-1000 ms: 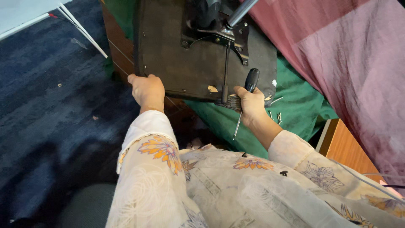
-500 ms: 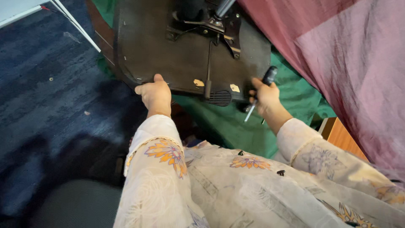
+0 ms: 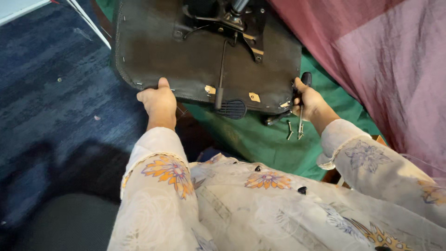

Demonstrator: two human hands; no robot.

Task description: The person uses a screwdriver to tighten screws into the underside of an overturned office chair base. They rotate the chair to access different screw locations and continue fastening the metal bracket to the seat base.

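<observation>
An upturned office chair seat (image 3: 186, 51), black underside up, lies on a green cloth (image 3: 260, 139). A metal mechanism (image 3: 232, 21) and a black lever paddle (image 3: 231, 108) are fixed to it. My left hand (image 3: 159, 100) grips the seat's near left edge, thumb on top. My right hand (image 3: 309, 100) is at the seat's near right corner and holds a screwdriver (image 3: 303, 100) with a black handle, shaft pointing down. Loose bolts (image 3: 290, 129) lie on the cloth just below that hand.
Dark blue carpet (image 3: 51, 102) covers the floor to the left. A maroon fabric (image 3: 381, 60) hangs at the right. A white table leg (image 3: 88, 23) crosses the upper left. My floral sleeves fill the foreground.
Both hands have spread further apart along the seat's near edge. The right hand with the screwdriver has moved right to the seat's corner. The seat now sits closer in view.
</observation>
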